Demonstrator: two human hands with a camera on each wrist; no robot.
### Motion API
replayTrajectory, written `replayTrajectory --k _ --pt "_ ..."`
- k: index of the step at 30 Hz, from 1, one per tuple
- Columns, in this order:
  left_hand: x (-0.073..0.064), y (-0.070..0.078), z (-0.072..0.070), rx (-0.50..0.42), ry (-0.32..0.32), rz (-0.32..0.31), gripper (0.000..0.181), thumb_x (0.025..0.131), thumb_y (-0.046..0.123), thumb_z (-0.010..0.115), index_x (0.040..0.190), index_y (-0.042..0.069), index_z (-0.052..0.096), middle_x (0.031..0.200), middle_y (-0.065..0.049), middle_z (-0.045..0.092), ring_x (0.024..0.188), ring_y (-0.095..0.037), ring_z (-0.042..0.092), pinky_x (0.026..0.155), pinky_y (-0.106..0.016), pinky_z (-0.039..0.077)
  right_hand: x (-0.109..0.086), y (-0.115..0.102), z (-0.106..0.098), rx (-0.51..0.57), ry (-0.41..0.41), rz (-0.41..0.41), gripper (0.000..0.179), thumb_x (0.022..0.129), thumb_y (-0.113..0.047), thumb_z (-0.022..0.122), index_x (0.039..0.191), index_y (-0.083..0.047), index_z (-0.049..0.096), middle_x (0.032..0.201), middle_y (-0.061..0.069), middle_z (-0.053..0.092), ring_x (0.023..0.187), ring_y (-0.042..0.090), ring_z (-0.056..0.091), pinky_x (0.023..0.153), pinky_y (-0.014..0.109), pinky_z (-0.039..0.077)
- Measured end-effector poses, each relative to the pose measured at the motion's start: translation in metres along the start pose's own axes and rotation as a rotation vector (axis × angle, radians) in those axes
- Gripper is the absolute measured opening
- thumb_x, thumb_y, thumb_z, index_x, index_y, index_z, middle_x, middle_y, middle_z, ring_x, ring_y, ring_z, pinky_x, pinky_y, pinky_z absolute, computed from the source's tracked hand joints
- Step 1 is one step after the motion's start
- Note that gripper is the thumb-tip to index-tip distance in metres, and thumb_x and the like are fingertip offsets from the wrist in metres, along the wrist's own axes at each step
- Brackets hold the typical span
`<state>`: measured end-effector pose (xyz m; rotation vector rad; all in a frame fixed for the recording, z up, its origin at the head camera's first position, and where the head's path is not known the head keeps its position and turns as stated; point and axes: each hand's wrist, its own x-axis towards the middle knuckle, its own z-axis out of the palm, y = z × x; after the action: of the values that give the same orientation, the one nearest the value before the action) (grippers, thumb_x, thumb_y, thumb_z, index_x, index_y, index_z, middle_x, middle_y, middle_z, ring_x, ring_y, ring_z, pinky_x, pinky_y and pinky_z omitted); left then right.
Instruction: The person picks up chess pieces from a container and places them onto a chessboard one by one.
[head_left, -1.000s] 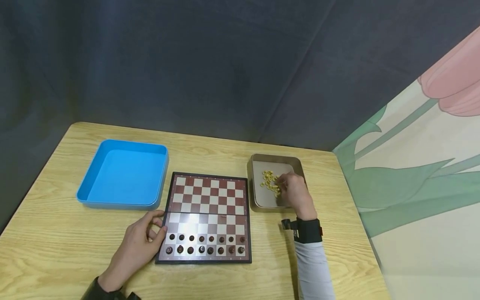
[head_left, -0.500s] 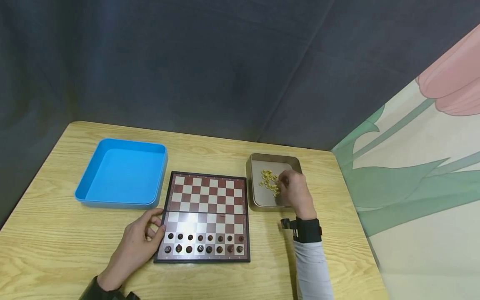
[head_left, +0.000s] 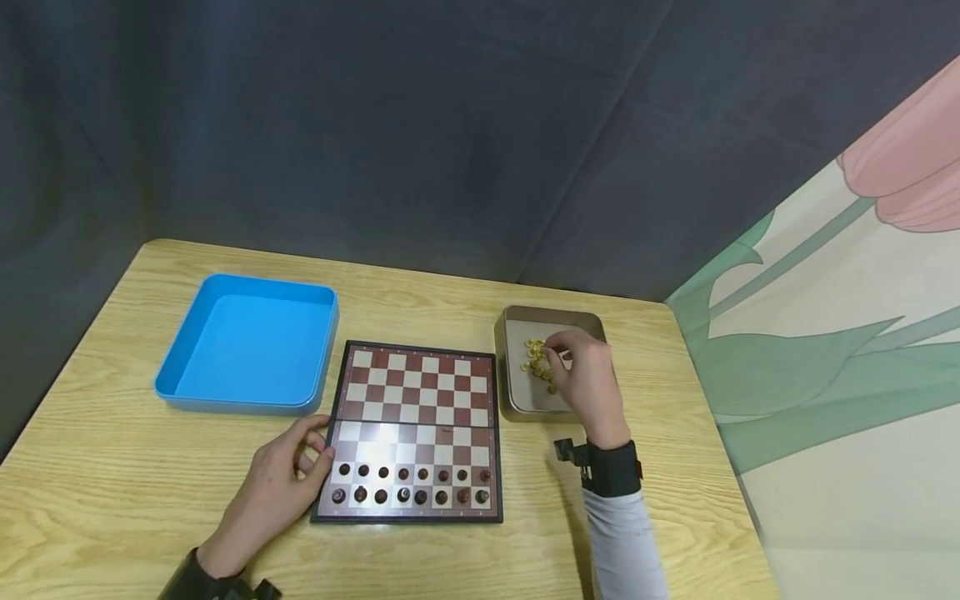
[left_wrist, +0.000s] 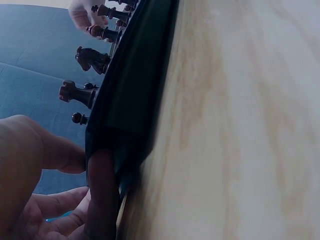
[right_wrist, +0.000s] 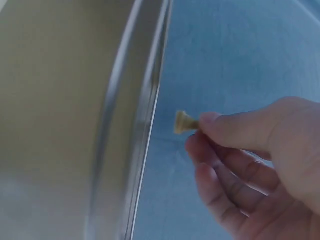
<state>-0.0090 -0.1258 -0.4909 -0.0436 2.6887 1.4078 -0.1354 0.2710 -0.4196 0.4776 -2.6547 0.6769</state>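
Observation:
My left hand (head_left: 288, 471) holds the left edge of the chessboard (head_left: 423, 392), thumb and index fingertip at its rim. Dark chess pieces (head_left: 381, 497) stand in two rows along the board's near side; a rook (left_wrist: 77, 94) and a knight (left_wrist: 92, 60) show in the left wrist view. Over the metal tin (head_left: 508, 392) at the right, my right hand (head_left: 588, 375) pinches a pale yellow chess piece (right_wrist: 185, 123) between thumb and index finger, its wide end sticking out. More yellow pieces (head_left: 534, 350) lie loose in the tin, partly hidden by this hand.
A blue tray (head_left: 255, 346) sits left of the board, near the table's back. Behind the wooden table (head_left: 120, 467) hangs a dark curtain (head_left: 390, 142), and a flowered cloth (head_left: 847, 375) covers the right side.
My right hand has come up from among the yellow pieces and shifted slightly, now with one pinched at its fingertips. The left hand and board have stayed in place.

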Motion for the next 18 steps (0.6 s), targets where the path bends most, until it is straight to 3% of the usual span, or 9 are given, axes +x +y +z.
replayTrajectory --k 9,18 --pt "0.001 0.001 -0.001 0.02 0.007 0.015 0.047 0.093 0.01 0.07 0.137 -0.002 0.06 0.094 -0.005 0.067 0.064 -0.006 0.06 0.05 -0.023 0.048 0.003 -0.02 0.011 0.021 0.036 -0.082 0.006 0.092 -0.003 0.074 0.096 -0.001 0.077 0.095 0.013 0.075 0.091 0.026 0.069 0.081 0.04 0.058" --pt "0.001 0.0 0.0 0.017 0.003 -0.001 0.042 0.094 0.012 0.071 0.133 -0.001 0.063 0.089 -0.002 0.067 0.062 -0.006 0.06 0.05 -0.023 0.047 0.003 -0.03 0.03 0.073 -0.017 -0.106 0.008 0.096 -0.004 0.069 0.097 0.001 0.076 0.098 0.012 0.073 0.088 0.022 0.071 0.074 0.035 0.062"
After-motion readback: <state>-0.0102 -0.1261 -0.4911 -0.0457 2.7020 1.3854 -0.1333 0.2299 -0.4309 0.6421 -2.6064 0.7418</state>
